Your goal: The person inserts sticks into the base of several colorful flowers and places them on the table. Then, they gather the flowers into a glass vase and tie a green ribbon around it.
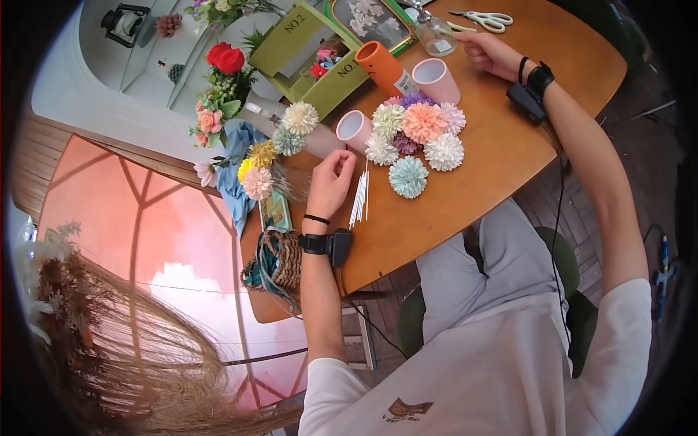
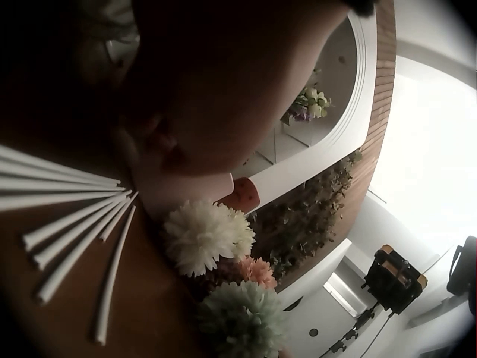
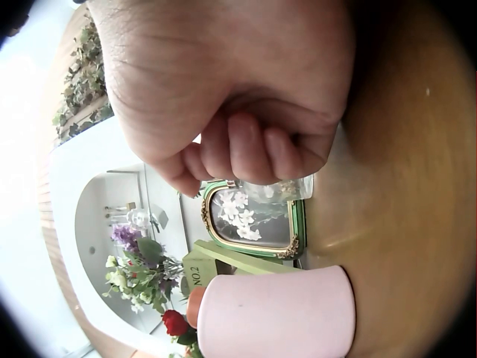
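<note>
My left hand [image 1: 332, 182] rests loosely curled on the table, nothing visible in its fingers. It lies beside several thin white sticks [image 1: 359, 195], close below a pink cup [image 1: 354, 129]. In the left wrist view the hand is a dark shape before that cup. My right hand [image 1: 491, 58] lies idle at the table's far right, fingers loosely curled, near a clear glass bottle [image 1: 436, 36]. Its curled fingers [image 3: 250, 149] show nothing held in the right wrist view. Between the hands sit several pompom flowers [image 1: 423, 122] and a second pink cup [image 1: 436, 80].
An orange cylinder [image 1: 385, 67] stands before a green box [image 1: 313, 54] and a framed flower picture [image 1: 371, 23]. White scissors [image 1: 491, 21] lie at the far edge. More pompom flowers [image 1: 257, 183] lie left, above a woven basket [image 1: 288, 263].
</note>
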`<state>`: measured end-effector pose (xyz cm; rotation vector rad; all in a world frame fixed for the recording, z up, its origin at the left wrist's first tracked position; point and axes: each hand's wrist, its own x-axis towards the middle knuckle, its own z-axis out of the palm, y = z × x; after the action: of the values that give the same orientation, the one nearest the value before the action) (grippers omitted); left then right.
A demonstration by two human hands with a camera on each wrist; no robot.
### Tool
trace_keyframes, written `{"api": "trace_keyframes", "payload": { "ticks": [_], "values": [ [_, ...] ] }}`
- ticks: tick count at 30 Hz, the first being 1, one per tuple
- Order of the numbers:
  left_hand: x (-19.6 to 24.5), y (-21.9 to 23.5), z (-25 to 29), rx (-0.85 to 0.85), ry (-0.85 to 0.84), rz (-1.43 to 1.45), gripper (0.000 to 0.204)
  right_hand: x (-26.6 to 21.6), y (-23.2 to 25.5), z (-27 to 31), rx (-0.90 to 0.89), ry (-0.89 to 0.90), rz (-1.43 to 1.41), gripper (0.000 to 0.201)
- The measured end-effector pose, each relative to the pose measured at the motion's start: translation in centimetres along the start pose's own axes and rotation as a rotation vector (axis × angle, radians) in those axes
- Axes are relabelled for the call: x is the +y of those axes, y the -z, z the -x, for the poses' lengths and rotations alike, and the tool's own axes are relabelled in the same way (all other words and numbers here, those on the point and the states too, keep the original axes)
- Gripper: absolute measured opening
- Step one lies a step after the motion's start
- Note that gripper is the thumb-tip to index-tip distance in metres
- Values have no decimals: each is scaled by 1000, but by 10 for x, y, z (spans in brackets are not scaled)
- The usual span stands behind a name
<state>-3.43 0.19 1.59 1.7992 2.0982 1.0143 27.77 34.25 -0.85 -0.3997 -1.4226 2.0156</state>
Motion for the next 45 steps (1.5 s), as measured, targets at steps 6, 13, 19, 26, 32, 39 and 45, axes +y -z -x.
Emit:
{"api": "trace_keyframes", "payload": {
  "ticks": [6,13,19,26,32,39,45],
  "values": [
    [13,10,6,-181,76,-220,21,-4,-8,3,19,-2,5,40],
    [19,12,9,-213,85,-237,20,-6,-12,6,26,8,42,44],
    [22,11,8,-202,92,-224,18,-4,-11,3,16,32,50,43],
    [23,10,8,-180,118,-272,19,-2,-9,1,45,8,1,39],
    [18,10,9,-148,105,-268,21,-4,-6,3,2,-18,-50,27],
    [6,16,6,-179,131,-143,22,-7,-11,7,75,-37,-126,23],
    [8,23,5,-190,145,-30,15,-6,-7,4,65,-39,-150,31]
  ]
}}
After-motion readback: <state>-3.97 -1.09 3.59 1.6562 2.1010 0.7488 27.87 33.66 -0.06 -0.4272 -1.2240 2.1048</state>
